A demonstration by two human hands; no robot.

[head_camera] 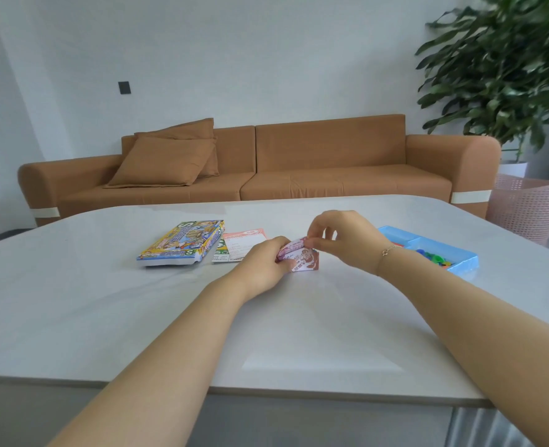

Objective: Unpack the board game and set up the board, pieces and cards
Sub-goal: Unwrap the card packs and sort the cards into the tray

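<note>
My left hand (pixel 263 264) grips a small stack of pink paper game money (pixel 302 258) just above the table's middle. My right hand (pixel 344 238) pinches the stack's upper right corner with thumb and forefinger. To the left lies the colourful game box lid (pixel 182 243), flat on the table. Between the box lid and my hands lie a pink printed sheet (pixel 244 241) and a green-edged card or booklet (pixel 221 251) partly under it. At the right stands the blue plastic tray (pixel 460 256) with small coloured pieces (pixel 431 256) in one compartment, partly hidden by my right wrist.
The grey-white table (pixel 105 317) stretches wide, its near edge low in the view. Behind it stands a brown sofa (pixel 299 169) with cushions. A pink mesh basket (pixel 531 208) and a large potted plant (pixel 508 66) are at the far right.
</note>
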